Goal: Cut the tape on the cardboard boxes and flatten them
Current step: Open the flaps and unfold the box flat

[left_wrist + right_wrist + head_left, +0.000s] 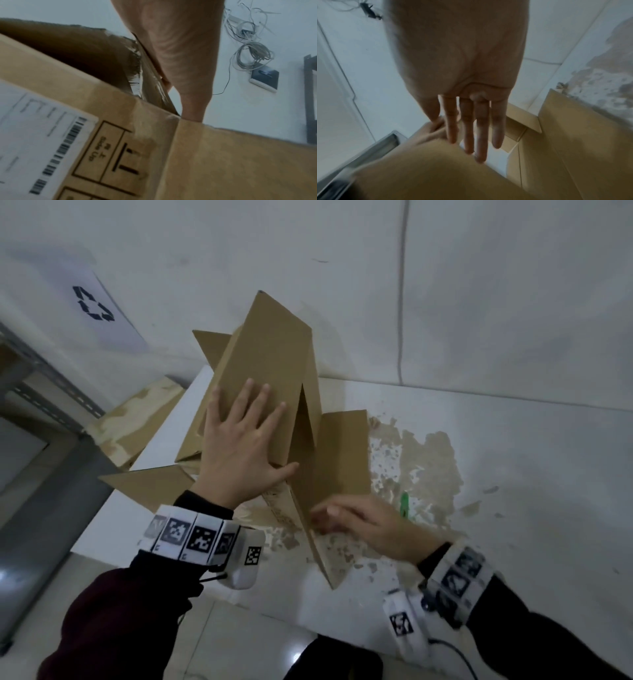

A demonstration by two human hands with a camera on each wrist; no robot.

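Note:
A brown cardboard box [263, 361] with its flaps open stands half collapsed on the white table [513, 440]. My left hand [246, 433] lies flat with spread fingers on its sloping top panel; the left wrist view shows this hand [180, 47] against the box [223, 162], near a white barcode label [34, 135]. My right hand [359, 522] reaches with straight fingers to the edge of a lower flap at the front. In the right wrist view its fingers [471, 128] are extended above the cardboard [573, 148]. A green box cutter [406, 505] lies on the table beside the right hand.
The tabletop has a large patch of peeled, brownish surface [428, 460] right of the box. Plywood boards [137, 419] and a grey metal shelf [41, 378] stand at the left. A recycling sign [96, 306] hangs on the wall. Cables [254, 54] hang on the wall.

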